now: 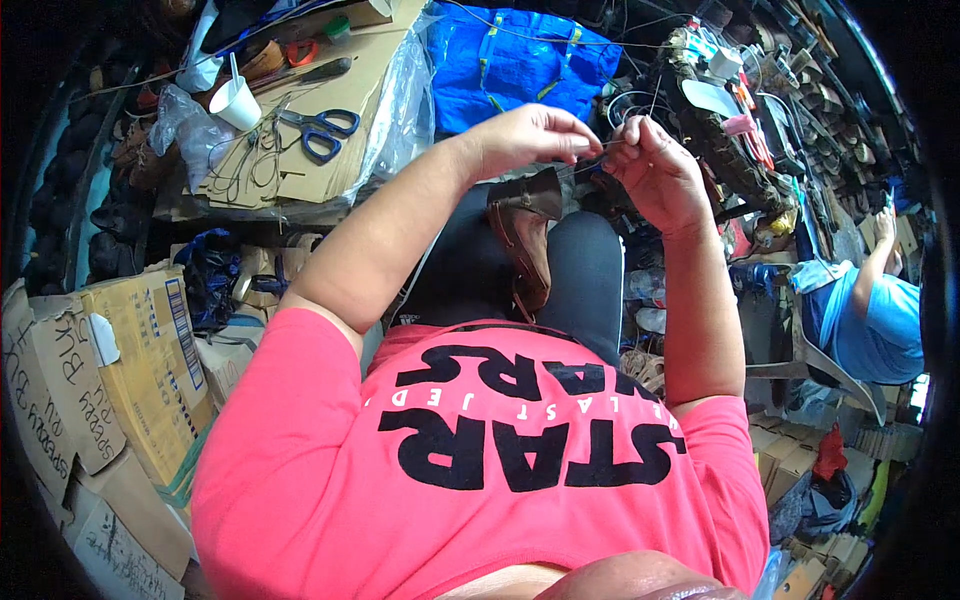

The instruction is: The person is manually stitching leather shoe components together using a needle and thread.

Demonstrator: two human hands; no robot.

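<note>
Brown leather shoe (525, 240) lies on my lap at frame centre – stiff, light, I judge, best held by its upper – while my left hand (525, 140) and right hand (655, 165) pinch a thin, limp thread (590, 150) between fingertips above it.

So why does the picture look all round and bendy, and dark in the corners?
In the head view the fisheye lens bends straight edges such as the flattened cardboard near the rim, and the corners go black. The middle is sharp and evenly lit: the left hand and right hand over the brown shoe show clearly, without glare.
</note>
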